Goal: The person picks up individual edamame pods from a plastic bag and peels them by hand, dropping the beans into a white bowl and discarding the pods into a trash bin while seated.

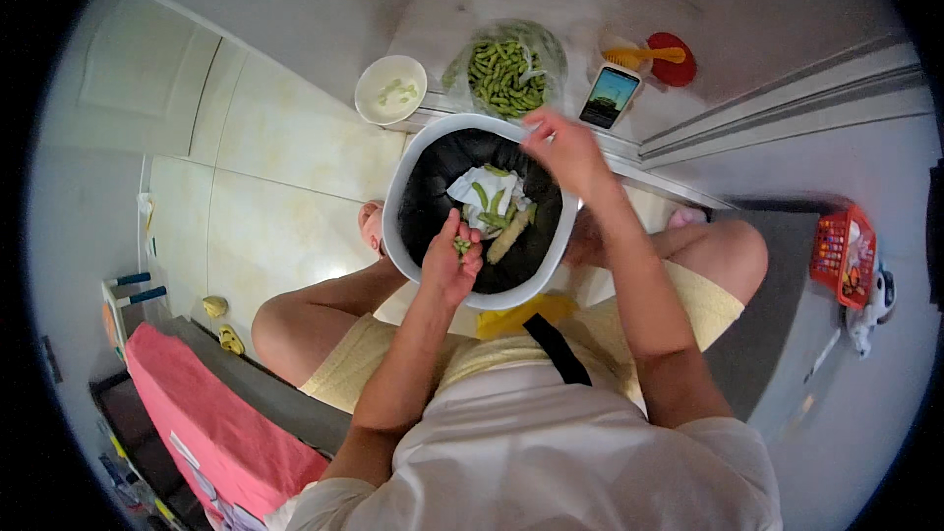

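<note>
Between my legs stands a white bin [397,256] lined with a black bag. Inside it lie white crumpled tissue [470,187], several empty green pods [497,202] and a pale, long, cob-like piece [508,238]. Over the bin's near left part, my left hand [454,264] is cupped closed around a few shelled green soybeans [461,245]. Above the far right rim, my right hand [565,149] has its fingers pinched together; whatever they hold is too blurred to make out. Just beyond the bin, a clear plastic bag holds many edamame pods [506,77].
A white bowl [392,89] with a few pale beans stands left of the bag. To its right are a lit phone [611,96], a yellow brush [639,55] and a red round object [673,60]. A red basket [843,254] sits far right; pink cloth [211,403] hangs lower left.
</note>
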### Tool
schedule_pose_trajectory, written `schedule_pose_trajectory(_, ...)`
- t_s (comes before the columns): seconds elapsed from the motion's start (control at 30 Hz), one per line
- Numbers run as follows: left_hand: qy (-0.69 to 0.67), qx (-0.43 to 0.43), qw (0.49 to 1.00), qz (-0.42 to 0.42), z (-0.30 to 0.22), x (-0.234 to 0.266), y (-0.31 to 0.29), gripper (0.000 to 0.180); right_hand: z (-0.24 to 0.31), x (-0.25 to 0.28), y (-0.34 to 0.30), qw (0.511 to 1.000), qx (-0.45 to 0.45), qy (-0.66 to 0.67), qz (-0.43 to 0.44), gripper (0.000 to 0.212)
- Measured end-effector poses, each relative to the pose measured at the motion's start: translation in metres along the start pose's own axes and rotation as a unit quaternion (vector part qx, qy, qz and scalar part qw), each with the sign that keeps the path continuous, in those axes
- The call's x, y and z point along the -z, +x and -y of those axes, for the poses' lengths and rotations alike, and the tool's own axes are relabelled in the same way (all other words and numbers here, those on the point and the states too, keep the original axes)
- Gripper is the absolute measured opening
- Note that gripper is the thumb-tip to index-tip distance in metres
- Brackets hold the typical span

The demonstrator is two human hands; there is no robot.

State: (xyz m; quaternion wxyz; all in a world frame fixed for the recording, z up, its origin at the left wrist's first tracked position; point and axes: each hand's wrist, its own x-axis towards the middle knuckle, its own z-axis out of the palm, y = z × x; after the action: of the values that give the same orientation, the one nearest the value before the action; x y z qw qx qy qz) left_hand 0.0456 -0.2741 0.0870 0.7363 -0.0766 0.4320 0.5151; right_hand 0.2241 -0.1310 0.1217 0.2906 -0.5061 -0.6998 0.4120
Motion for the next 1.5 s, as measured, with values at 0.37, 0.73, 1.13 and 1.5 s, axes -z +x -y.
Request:
schedule_pose_trajectory(0.37,0.044,0.019,0.998,-0.050,0.010,-0.015,0.005,0.035,-0.110,-0.052,0.112,0.953,0.035,-0.294,0.069,0.022)
schedule_pose_trajectory(0.73,0.111,0.033,0.993,-0.011,0.010,-0.021,0.005,0.029,-0.142,-0.074,0.133,0.947,-0.020,-0.311,0.078,0.017)
schedule_pose_trajectory(1.13,0.156,0.014,0.988,0.011,0.018,-0.026,-0.002,0.025,-0.143,-0.061,0.120,0.972,-0.031,-0.205,0.111,0.018)
schedule_pose_trajectory(1.5,0.174,0.032,0.984,-0.025,0.017,-0.025,-0.004,0.037,-0.138,-0.075,0.126,0.958,-0.082,-0.242,0.128,0.017)
